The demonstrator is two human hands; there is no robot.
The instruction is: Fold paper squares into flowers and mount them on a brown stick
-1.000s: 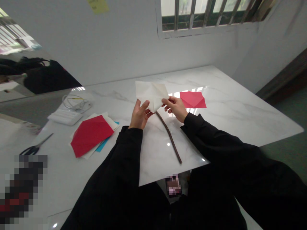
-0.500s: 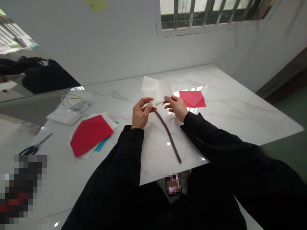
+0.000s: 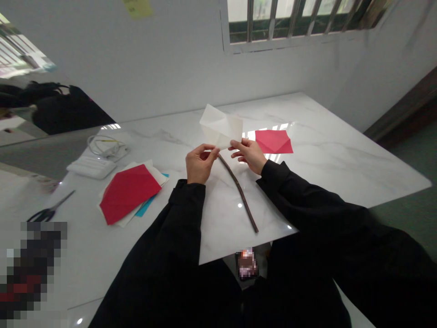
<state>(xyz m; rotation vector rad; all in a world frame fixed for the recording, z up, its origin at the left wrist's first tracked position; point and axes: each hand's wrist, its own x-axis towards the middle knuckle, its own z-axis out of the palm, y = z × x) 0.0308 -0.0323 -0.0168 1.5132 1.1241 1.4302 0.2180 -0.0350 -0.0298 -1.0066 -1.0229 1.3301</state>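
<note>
Between my hands is a creased, partly folded sheet of white paper (image 3: 220, 127), raised above the table. My left hand (image 3: 200, 163) pinches its lower left corner between thumb and fingertips. With thumb and forefinger, my right hand (image 3: 250, 154) grips its lower right edge, the other fingers curled loosely below. A thin brown stick (image 3: 239, 189) lies on the table beneath the paper, running toward the near edge; its far end is hidden behind my left fingers. Just right of my right hand lies a folded red sheet of paper (image 3: 275, 141).
On the left of the marbled white table (image 3: 341, 159) lies a stack of red paper (image 3: 129, 191), with white and blue sheets under it. Scissors (image 3: 51, 208), a white box-like object (image 3: 90, 167) and a coiled white cable (image 3: 105, 146) are farther left. A wall with a barred window (image 3: 290, 20) stands behind.
My left fingers have shifted slightly left and the paper's lower left flap has been folded flat. The right hand has moved slightly left along the edge. The stick has stayed put.
</note>
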